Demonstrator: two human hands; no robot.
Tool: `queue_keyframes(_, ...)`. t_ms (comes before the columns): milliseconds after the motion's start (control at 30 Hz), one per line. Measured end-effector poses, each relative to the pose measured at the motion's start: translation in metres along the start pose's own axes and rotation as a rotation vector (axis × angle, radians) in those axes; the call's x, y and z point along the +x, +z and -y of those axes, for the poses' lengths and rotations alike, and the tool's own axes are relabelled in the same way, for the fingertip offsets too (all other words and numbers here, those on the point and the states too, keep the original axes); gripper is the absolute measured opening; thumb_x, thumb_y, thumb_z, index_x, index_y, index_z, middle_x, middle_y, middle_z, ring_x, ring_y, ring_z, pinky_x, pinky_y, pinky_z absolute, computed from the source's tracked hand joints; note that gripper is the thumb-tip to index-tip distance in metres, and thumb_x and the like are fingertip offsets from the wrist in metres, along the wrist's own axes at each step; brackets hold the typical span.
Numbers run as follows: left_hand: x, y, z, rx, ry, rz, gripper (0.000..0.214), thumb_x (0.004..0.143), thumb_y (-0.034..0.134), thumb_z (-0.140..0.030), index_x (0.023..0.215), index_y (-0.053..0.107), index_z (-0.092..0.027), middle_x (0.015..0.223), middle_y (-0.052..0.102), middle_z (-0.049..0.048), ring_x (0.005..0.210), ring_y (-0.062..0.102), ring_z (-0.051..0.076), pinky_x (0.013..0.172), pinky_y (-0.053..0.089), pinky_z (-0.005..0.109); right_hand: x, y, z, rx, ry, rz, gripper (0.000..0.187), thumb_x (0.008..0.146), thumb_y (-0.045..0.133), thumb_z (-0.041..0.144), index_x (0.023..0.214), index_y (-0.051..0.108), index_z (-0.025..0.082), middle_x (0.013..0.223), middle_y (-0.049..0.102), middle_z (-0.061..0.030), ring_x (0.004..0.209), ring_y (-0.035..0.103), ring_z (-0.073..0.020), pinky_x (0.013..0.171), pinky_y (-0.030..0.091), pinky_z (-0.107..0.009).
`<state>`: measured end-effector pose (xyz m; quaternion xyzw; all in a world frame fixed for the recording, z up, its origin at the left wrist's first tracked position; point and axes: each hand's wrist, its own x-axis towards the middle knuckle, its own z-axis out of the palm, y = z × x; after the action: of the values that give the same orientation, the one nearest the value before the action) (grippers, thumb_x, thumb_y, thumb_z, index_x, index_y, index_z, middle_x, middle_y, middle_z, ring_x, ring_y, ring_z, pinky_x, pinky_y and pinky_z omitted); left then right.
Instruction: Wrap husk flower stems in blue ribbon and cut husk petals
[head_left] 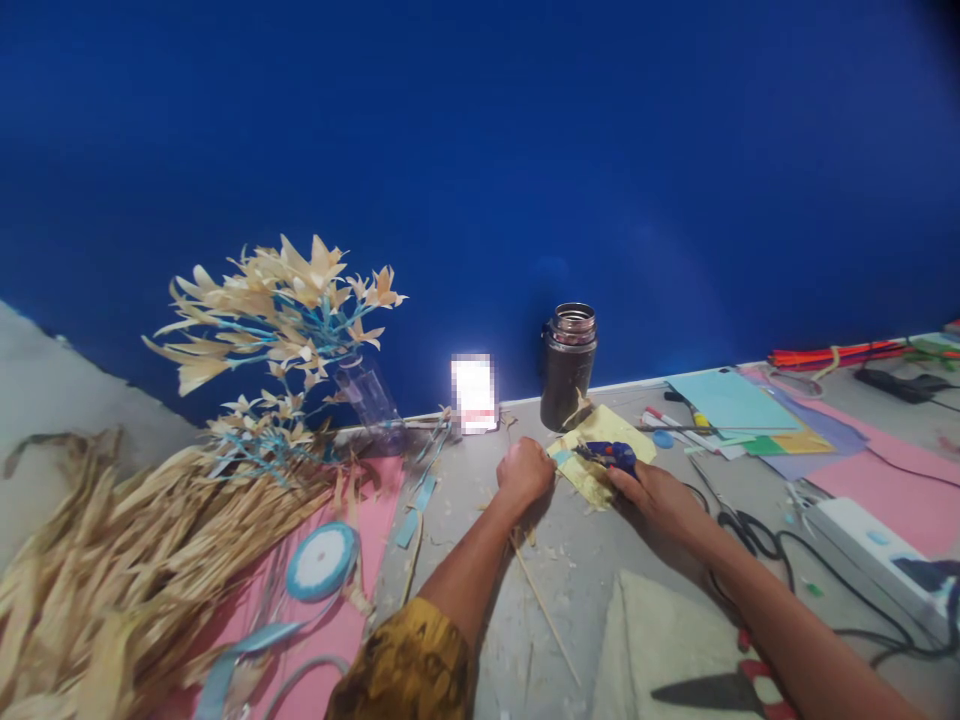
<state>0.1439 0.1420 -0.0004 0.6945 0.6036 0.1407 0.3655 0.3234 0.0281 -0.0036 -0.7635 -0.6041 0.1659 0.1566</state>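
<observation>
My left hand (527, 470) is closed in a loose fist just above the grey tabletop. Its fingertips are turned away, so what they hold is hidden. My right hand (660, 500) grips a dark blue hand tool (616, 456) with a narrow dark front end pointing left; I cannot make out its exact kind. That tool is over a crumpled yellow paper (600, 490) with bits stuck on it, and a small light blue piece (561, 457) shows between the hands. Behind the paper stands an uncapped dark flask (568, 375).
Left are dried husks (97, 540), husk flowers (300, 290) in a clear vase (371, 400) and a blue ribbon roll (322, 562). Right lie scissors (750, 530), coloured sheets (727, 400) and a power strip (874, 550) with cables. Red-handled shears (720, 692) rest on a cloth (660, 640) in front.
</observation>
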Motion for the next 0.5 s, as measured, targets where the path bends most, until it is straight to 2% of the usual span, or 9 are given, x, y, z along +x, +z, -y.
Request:
queue_keyframes(167,0.000,0.001,0.002,0.021,0.050,-0.039,0.006,0.072,0.067,-0.021,0.066,0.066,-0.018,0.071,0.070,0.0124,0.079,0.066,0.026,0.069,0.041,0.031,-0.003,0.000,0.006,-0.002,-0.029,0.021,0.051,0.098,0.032,0.056,0.104,0.065,0.017,0.103,0.075,-0.0163,0.096,0.070,-0.0317,0.075,0.045,-0.034)
queue_keyframes(300,0.001,0.000,0.009,-0.066,0.117,-0.031,0.015,0.071,0.067,-0.021,0.057,0.061,-0.018,0.058,0.061,0.0051,0.064,0.058,0.019,0.062,0.036,0.029,-0.001,-0.008,0.000,-0.092,0.075,-0.052,0.053,0.099,0.030,0.056,0.104,0.066,0.017,0.099,0.075,-0.0179,0.092,0.070,-0.0318,0.071,0.044,-0.034)
queue_keyframes(400,-0.001,-0.010,0.010,-0.192,0.203,0.023,0.021,0.071,0.068,-0.023,0.052,0.059,-0.018,0.052,0.053,0.0001,0.054,0.049,0.014,0.057,0.032,0.027,-0.001,-0.017,-0.012,-0.120,0.101,-0.095,0.052,0.100,0.032,0.054,0.105,0.066,0.015,0.099,0.074,-0.0189,0.091,0.070,-0.0313,0.070,0.042,-0.034)
queue_keyframes(500,-0.009,-0.024,0.006,-0.347,0.288,0.074,0.022,0.070,0.070,-0.031,0.056,0.063,-0.016,0.054,0.052,-0.0021,0.054,0.045,0.011,0.056,0.032,0.026,-0.002,-0.021,-0.026,-0.195,0.082,-0.099,0.047,0.098,0.039,0.053,0.102,0.066,0.014,0.099,0.073,-0.0190,0.092,0.069,-0.0323,0.070,0.042,-0.035)
